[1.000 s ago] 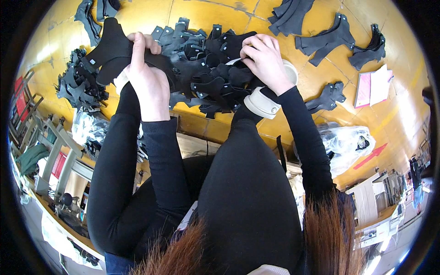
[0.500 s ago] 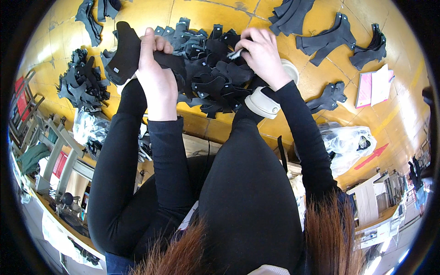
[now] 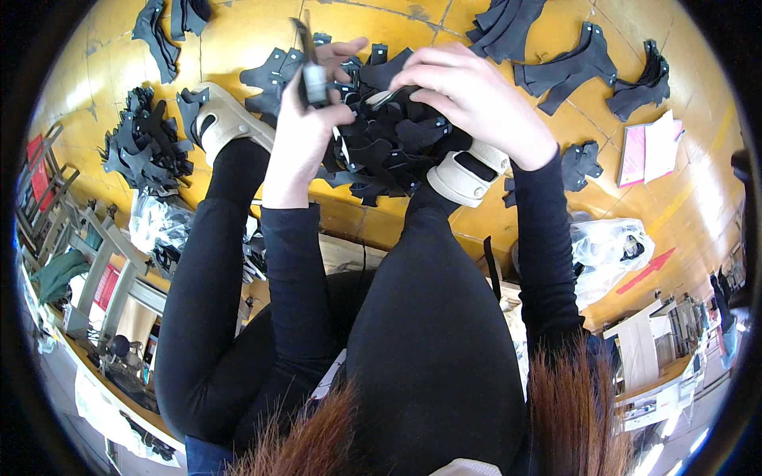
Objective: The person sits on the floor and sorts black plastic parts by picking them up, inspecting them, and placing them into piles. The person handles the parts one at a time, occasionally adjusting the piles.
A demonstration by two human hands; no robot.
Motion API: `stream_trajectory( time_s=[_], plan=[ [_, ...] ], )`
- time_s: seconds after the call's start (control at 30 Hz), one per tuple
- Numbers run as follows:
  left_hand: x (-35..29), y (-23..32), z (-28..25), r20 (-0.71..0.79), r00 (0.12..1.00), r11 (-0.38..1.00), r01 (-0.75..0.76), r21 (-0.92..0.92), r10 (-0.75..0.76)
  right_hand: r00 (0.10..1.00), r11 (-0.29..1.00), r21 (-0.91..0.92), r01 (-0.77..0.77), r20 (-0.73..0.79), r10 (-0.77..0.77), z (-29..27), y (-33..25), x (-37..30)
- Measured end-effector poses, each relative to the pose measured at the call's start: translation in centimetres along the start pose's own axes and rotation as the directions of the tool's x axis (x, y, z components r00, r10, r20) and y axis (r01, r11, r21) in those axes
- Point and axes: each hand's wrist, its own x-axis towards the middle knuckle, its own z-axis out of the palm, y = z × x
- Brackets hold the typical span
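My left hand [image 3: 300, 135] is closed on a black fabric piece [image 3: 303, 40], turned nearly edge-on and blurred, with a pale grey patch by my fingers. Below that hand hangs a thin white strip [image 3: 341, 147]; what it belongs to is unclear. To the right, my right hand [image 3: 480, 95] has its fingers curled round a small pale, dark-edged thing [image 3: 382, 99] whose kind I cannot make out. Both hands are above a loose heap of black cut fabric pieces [image 3: 373, 155], several with small white stickers.
My beige shoes [image 3: 226, 119] flank the heap on the yellow tiled floor. Another fabric pile [image 3: 143, 147] is at left; stacked pieces [image 3: 567, 67] are at far right. A pink pad with white paper [image 3: 657, 151] and a clear plastic bag [image 3: 603, 250] rest at right.
My left hand has moved right and turned, swinging the fabric piece from flat to nearly edge-on and uncovering my left shoe. My right hand has come slightly nearer, its small pale thing shifting left.
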Motion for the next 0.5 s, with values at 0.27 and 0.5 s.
stream_trajectory(
  time_s=[0.27, 0.5],
  plan=[
    [-1.5, 1.6, 1.7, -0.001, 0.991, 0.982, 0.132, -0.138, -0.134, 0.987, 0.989, 0.078, 0.125, 0.094, -0.133, -5.4, -3.2, 5.9],
    [-1.9, 2.9, 0.7, 0.081, 0.992, 0.976, 0.111, -0.186, -0.098, 0.916, 0.885, 0.235, 0.402, -0.096, -0.390, -2.8, -2.8, 6.7]
  ],
)
